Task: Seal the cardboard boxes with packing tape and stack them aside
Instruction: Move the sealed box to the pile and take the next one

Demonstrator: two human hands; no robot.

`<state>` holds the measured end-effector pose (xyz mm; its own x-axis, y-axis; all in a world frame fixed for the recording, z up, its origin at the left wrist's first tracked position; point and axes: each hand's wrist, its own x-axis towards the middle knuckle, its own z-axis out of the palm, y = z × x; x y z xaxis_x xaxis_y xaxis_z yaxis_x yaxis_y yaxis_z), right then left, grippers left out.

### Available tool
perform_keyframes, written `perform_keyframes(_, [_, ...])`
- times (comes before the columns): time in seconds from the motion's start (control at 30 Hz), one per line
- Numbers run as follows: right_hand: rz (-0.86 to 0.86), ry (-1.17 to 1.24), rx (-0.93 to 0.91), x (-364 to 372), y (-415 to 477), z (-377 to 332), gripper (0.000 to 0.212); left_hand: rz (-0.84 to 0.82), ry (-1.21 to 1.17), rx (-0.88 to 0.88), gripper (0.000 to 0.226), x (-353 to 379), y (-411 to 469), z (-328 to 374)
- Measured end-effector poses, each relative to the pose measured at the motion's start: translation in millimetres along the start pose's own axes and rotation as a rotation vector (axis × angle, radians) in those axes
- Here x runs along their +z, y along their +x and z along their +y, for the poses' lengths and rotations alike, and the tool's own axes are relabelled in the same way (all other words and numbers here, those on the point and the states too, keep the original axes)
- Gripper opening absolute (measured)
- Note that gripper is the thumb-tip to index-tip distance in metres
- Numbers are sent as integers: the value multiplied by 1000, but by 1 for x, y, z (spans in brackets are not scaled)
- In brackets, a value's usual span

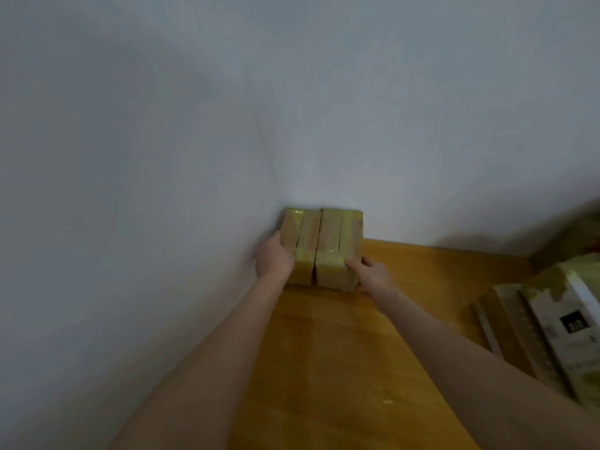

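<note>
The left taped box and right taped box sit touching in the wooden table corner, against the wall. I see my left hand on the left box's outer side, fingers hidden, so I can't tell its grip. My right hand lays straight fingers on the right box.

Glossy-taped cardboard boxes, polished wood table
</note>
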<state>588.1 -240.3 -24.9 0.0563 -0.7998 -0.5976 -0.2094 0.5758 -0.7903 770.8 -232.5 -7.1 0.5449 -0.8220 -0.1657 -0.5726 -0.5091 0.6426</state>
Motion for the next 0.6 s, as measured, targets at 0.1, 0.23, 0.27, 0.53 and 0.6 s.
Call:
perform_keyframes(0.1, [-3, -72, -49, 6, -3, 0, 68, -18, 113, 3, 42, 4, -1, 0])
perform_keyframes(0.23, [170, -291, -136, -9, -12, -3, 79, 69, 155, 104, 43, 6, -16, 19])
perform_keyframes(0.27, [207, -324, -140, -15, -17, -6, 76, 75, 150, 139, 43, 6, -22, 29])
perform_keyframes(0.53, [449, -417, -344, -73, -85, -16, 49, -125, -100, 402, 33, 50, -88, 111])
perform_keyframes(0.6, [515, -390, -417, -91, -109, -16, 43, -206, -182, 472, 27, 62, -109, 131])
